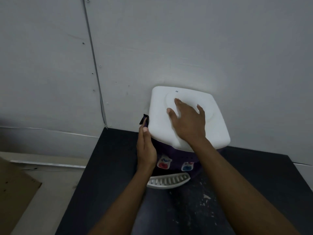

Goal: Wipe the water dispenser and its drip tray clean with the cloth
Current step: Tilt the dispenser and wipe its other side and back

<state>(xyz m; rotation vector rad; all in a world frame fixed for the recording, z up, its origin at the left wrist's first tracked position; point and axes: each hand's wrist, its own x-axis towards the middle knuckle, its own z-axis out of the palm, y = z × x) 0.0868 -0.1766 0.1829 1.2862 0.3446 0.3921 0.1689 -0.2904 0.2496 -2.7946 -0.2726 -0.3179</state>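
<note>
My right hand (188, 122) lies flat on the white top of the water dispenser (217, 126), fingers straight and spread, thumb out to the left. It holds nothing, just palm and fingers resting on the lid's round raised part.

My left hand (146, 150) is edge-on vs. the dispenser's left side, fingers straight and together, pointing away from me. Between that hand and the side wall sits the cloth (145, 119) - dark, nearly black. Only a small bit of it pokes out past my fingertips, near the top left corner of the lid. The fingers press it flat to the wall rather than curl round it; the rest of the cloth is hidden behind the hand.

The dispenser stands at the back of a black table (115, 167), right up to the grey wall (186, 48). Its body under the lid is dark purple, w/ a red tap (163, 165) and a blue tap (187, 167) on the front. Below them the white slotted drip tray (169, 181) juts out toward me - my left wrist covers its left end. White specks dot the tabletop near it. A brown cardboard sheet (15, 192) lies off the table, lower left.
</note>
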